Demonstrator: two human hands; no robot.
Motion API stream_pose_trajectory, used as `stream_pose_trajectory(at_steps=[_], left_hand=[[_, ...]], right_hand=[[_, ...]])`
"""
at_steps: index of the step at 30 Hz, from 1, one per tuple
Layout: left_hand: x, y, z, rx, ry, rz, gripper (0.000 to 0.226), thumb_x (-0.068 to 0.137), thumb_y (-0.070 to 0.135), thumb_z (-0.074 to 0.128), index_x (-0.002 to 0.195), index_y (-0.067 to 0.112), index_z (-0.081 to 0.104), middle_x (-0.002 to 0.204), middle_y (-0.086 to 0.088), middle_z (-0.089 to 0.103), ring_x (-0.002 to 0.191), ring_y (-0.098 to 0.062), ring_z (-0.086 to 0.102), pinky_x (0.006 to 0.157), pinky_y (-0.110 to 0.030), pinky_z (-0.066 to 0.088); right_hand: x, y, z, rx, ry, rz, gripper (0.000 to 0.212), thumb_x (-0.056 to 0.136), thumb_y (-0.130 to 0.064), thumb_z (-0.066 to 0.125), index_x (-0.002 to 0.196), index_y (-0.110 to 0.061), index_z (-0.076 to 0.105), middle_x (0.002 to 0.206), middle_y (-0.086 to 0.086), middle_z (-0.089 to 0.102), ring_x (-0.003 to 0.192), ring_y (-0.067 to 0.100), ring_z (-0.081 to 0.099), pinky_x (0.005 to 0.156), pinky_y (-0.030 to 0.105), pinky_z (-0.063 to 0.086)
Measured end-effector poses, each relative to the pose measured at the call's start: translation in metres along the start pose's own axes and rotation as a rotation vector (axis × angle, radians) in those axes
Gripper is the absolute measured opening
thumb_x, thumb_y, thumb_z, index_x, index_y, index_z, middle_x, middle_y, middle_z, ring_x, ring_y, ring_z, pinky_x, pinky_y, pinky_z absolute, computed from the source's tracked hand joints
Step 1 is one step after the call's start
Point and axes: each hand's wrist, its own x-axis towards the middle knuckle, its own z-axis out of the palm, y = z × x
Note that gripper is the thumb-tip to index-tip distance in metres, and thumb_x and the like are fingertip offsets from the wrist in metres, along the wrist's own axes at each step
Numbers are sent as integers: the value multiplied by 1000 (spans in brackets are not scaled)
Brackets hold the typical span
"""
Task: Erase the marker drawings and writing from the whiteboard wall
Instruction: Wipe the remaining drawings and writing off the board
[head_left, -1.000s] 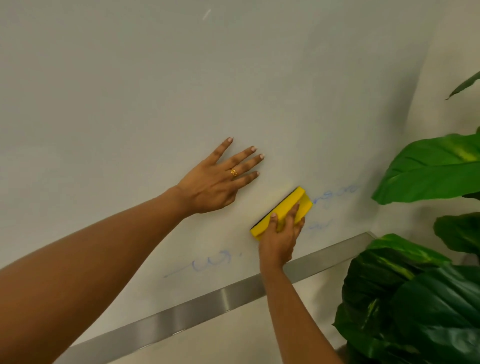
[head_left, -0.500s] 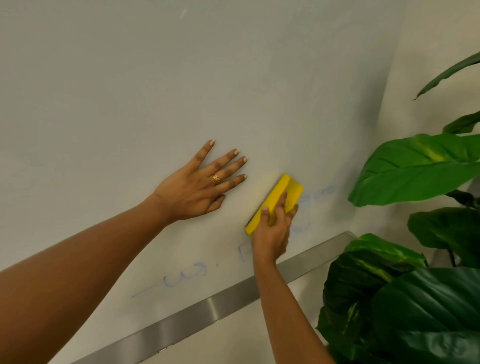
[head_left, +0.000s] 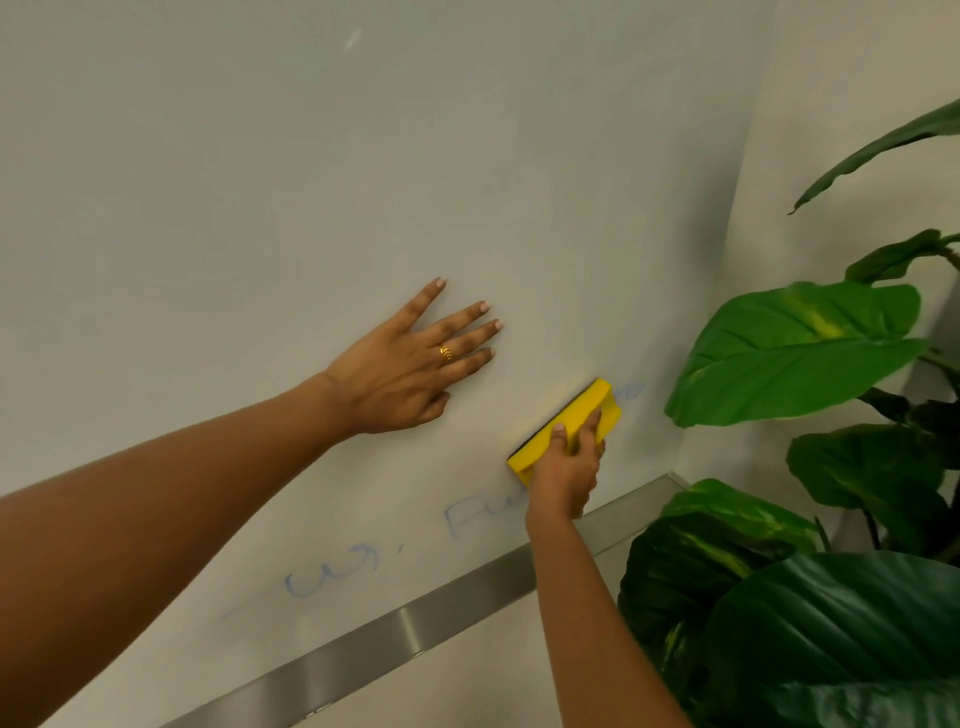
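My right hand (head_left: 566, 470) grips the yellow eraser (head_left: 582, 410), fingers (head_left: 560, 439) curled over its back, and presses it flat on the whiteboard wall (head_left: 260, 208) near the bottom right corner; my left hand (head_left: 400, 379) lies flat on the wall just beside it, fingers straight and spread, holding nothing.

A second ago a blue word showed past the eraser's top end, with a fainter one under it; now the eraser has slid over them, and only a small blue bit (head_left: 631, 391) peeks out there; the lower one looks wiped away; so this patch is nearly clean, I think.

Two marks are left lower down: blue letters (head_left: 462, 519) just left of my right wrist, and a blue squiggle (head_left: 332, 577) further left; both sit close above the metal strip (head_left: 415, 629) along the bottom edge; the job is not done yet.

Room is tight on the right; the wall ends there and big green plant leaves (head_left: 795, 348) hang close; a long stroke that way could hit them. To the left there is lots of wall to move over; I judge the next wipes should go down and left, stopping short of the strip.
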Motion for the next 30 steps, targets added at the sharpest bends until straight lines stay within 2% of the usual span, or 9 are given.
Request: stream_pose_trajectory(at_steps=[3, 7, 11, 15, 18, 23, 30], left_hand=[[10, -1, 4, -10, -8, 21, 60, 88, 37, 25, 136, 12, 49, 147, -13, 38, 137, -29, 33, 111, -57, 12], [10, 0, 6, -3, -6, 22, 59, 91, 38, 26, 140, 11, 43, 150, -13, 33, 139, -29, 29, 113, -56, 9], [10, 3, 8, -1, -8, 12, 59, 93, 39, 24, 142, 10, 40, 151, -13, 30, 140, -29, 26, 112, -57, 12], [11, 3, 7, -4, -7, 12, 59, 94, 39, 24, 143, 10, 38, 152, -13, 29, 141, -30, 24, 112, -58, 12], [11, 4, 7, 0, -7, 13, 59, 94, 38, 24, 143, 10, 38, 152, -13, 29, 141, -30, 23, 112, -58, 12], [10, 5, 8, -2, -12, 8, 59, 94, 39, 25, 144, 9, 36, 153, -13, 27, 142, -30, 16, 113, -59, 11], [10, 5, 8, 10, -26, 3, 59, 95, 39, 24, 145, 10, 34, 153, -13, 25, 142, -30, 17, 112, -59, 12]], right_hand=[[19, 19, -7, 69, 6, 94, 51, 99, -30, 42, 145, -37, 22, 149, 3, 31, 129, 33, 38, 104, 49, 30], [24, 23, -11, 104, -8, 154, 52, 98, -28, 43, 145, -36, 22, 147, 5, 34, 128, 33, 39, 103, 47, 32], [19, 5, -9, 42, -9, 27, 49, 99, -30, 40, 145, -37, 23, 150, 3, 27, 128, 32, 39, 100, 46, 32], [16, -23, -3, 26, -16, -178, 49, 99, -27, 42, 142, -41, 26, 155, -3, 15, 133, 25, 33, 99, 46, 32], [29, -33, -4, 35, -13, -227, 48, 98, -26, 42, 142, -41, 27, 155, -4, 15, 134, 24, 30, 100, 49, 31], [58, -31, -12, 76, 32, -122, 48, 99, -28, 40, 143, -41, 25, 155, -3, 15, 135, 27, 27, 104, 49, 26], [80, -27, -26, 178, 80, 127, 46, 101, -26, 36, 145, -34, 24, 150, 11, 25, 132, 34, 33, 104, 46, 29]])
